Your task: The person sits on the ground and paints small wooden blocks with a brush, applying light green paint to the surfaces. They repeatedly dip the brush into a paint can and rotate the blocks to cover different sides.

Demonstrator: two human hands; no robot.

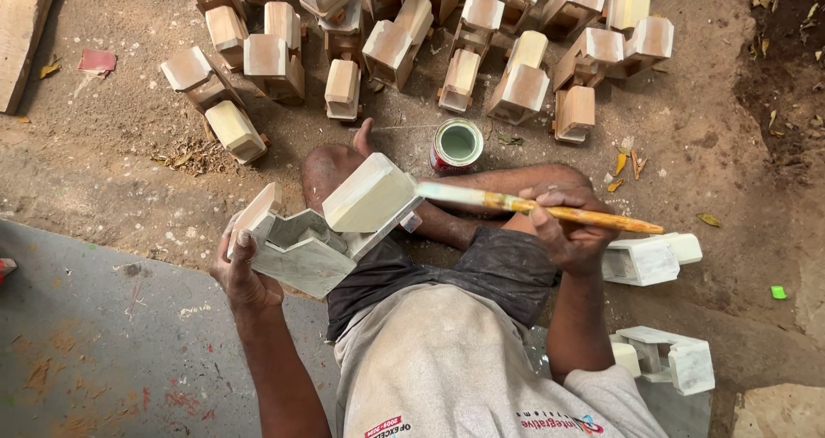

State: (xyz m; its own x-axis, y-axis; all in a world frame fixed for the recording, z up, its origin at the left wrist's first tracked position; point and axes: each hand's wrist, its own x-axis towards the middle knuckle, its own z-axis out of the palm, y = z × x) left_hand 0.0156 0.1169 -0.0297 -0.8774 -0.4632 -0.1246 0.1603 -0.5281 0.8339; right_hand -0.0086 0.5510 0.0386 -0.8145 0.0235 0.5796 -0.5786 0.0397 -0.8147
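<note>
Head view, looking down over your lap: your left hand (pixel 243 270) is clamped on the lower left end of a pale-painted wooden piece (pixel 322 227), thumb over its near face, and holds it raised above your left knee. The piece's long axis runs from lower left to upper right, so its angled top block points toward your right side. Your right hand (pixel 567 227) is closed around a brush (pixel 533 206) near the middle of its yellow handle. The brush lies almost level, handle end out to the right, bristle end reaching left, where it meets or nearly meets the right edge of the top block; actual contact cannot be told. The two hands are well apart, joined only by brush and piece. A small open paint tin (pixel 456 146) stands on the sandy ground (pixel 705 146) just beyond your knees, nearer the brush hand. Many unpainted blocks (pixel 404 42) crowd the ground beyond the tin; two painted pieces (pixel 650 260) lie at your right side.
</note>
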